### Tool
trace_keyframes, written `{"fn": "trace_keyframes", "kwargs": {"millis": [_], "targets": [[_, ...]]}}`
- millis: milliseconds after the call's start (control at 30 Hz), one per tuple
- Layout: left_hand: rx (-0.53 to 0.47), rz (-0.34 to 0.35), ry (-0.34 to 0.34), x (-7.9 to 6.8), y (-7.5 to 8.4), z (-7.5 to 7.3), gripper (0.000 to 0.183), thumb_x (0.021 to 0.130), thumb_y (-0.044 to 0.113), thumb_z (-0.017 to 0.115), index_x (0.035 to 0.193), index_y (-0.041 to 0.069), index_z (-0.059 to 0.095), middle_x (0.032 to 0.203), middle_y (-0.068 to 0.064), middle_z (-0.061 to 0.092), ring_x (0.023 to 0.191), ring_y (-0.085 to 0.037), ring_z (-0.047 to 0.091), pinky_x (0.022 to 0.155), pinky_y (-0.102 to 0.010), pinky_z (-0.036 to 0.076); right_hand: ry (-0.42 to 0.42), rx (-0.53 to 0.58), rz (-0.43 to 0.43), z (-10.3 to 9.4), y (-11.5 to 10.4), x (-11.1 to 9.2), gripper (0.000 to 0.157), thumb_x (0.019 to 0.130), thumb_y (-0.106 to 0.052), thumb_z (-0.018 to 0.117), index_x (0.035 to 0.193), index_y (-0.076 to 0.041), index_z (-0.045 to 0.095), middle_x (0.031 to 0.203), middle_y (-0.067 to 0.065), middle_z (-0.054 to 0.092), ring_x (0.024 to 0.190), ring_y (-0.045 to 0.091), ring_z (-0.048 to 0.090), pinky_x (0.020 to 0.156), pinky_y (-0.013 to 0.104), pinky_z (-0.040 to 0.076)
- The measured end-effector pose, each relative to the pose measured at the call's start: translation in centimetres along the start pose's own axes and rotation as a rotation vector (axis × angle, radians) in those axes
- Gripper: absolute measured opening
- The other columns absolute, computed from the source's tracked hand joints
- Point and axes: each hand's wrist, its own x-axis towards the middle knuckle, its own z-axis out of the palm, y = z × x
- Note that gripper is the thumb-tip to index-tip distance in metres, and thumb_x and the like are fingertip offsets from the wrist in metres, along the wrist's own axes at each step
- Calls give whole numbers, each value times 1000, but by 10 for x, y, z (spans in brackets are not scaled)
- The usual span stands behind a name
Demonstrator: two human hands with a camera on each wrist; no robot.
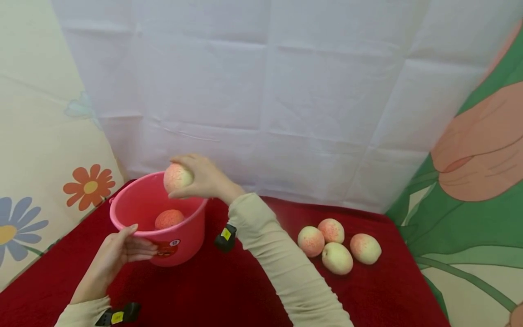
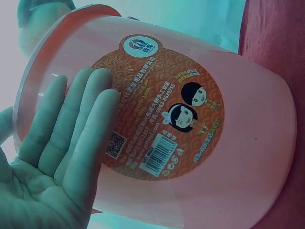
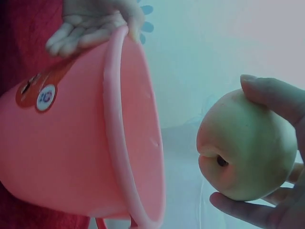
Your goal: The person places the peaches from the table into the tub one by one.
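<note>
My right hand [image 1: 204, 179] grips a pale peach with a pink blush [image 1: 176, 178] above the open mouth of a pink bucket [image 1: 185, 243]. In the right wrist view the stem hollow of this peach [image 3: 250, 143] shows, with thumb and fingers around its sides. A redder peach [image 1: 169, 219] lies inside the bucket. My left hand [image 1: 118, 254] holds the bucket at its near rim, the thumb hooked over the edge. Its other fingers [image 2: 93, 129] extend along the outer wall, in front of the round printed label [image 2: 167, 114].
On the red cloth [image 1: 220, 290] to the right sit several peaches: a blushed one [image 1: 311, 241], one behind it [image 1: 331, 230], a paler one [image 1: 337, 258] and another [image 1: 365, 249] farther right. A white sheet [image 1: 261, 91] hangs behind; floral cloths flank both sides.
</note>
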Motion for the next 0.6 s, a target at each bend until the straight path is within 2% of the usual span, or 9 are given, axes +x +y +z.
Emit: {"fn": "trace_keyframes", "kwargs": {"millis": [367,600], "targets": [[3,19,-27,3,-1,2,51,101,27,27,82,14,72,79,-5,70,74,-22,68,67,-36,55,-24,-14,4,6,-6,1,76,71,-39,75,136,-18,42,134,0,44,117,10,41,81,19,43],[3,37,-39,4,-1,2,51,101,26,26,84,13,72,80,-6,70,75,-22,68,67,-36,55,-33,-18,12,9,-5,1,80,75,-44,71,141,-21,32,141,2,33,124,13,34,96,29,39]]}}
